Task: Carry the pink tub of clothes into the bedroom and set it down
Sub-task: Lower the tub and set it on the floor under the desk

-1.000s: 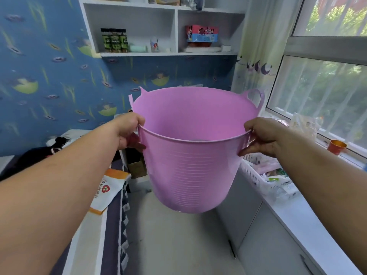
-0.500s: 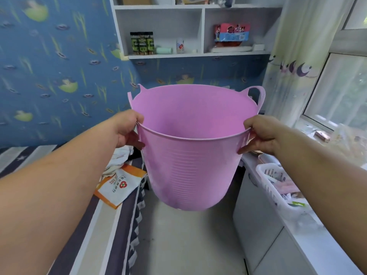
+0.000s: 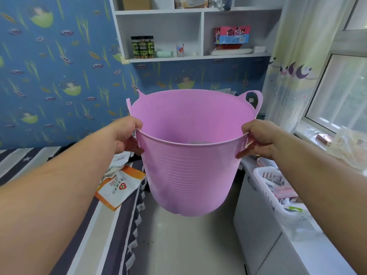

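The fingers of the left hand curl under the rolled rim of the pink tub on its left side, thumb over the top, so the lip is clamped between them; the right hand mirrors this on the opposite side, its fingertips pressed against the ribbed outer wall just below the rim. Both grips sit on the near half of the rim rather than on the moulded loop handle at the far right, which stands free; holding the soft rim at two opposite points probably keeps the flexible wall from folding and lets the arms carry the tub out in front of the body. The tub hangs in the air, tipped slightly toward the camera, above the narrow strip of pale floor between the striped bed on the left and the low white cabinet on the right. Only a small grey patch shows deep inside it; what the contents are cannot be told. On the bed lie an orange-and-white bag and some crumpled cloth. A white basket of small items sits on the cabinet top, and wall shelves hold jars and a boxed toy. Since the room has been reached, setting the tub down appears to be what remains.
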### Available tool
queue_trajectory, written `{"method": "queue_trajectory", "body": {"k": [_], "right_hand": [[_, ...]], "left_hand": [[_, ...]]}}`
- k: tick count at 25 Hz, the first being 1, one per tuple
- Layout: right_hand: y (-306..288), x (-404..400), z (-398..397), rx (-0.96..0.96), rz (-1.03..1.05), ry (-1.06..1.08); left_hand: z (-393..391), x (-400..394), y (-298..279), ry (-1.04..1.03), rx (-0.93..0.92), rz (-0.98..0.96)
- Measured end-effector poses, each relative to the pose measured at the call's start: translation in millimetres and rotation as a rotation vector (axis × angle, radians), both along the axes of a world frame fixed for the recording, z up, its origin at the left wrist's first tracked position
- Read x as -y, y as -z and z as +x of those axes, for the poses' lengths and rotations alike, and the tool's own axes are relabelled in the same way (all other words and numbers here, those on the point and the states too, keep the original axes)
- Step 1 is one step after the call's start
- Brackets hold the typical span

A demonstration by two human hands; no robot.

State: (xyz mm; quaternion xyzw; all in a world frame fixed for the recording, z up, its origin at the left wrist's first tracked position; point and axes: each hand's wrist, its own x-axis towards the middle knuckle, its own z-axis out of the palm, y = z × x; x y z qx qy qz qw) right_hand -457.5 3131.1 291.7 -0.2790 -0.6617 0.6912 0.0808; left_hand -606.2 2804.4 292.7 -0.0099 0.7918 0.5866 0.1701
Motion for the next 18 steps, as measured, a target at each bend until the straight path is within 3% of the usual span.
{"method": "queue_trajectory", "body": {"k": [18], "right_hand": [[12.0,-0.6,-28.8,0.027,0.001,0.069]], "left_hand": [[-53.4,-9.1,18.7,0.077,0.043,0.047]]}}
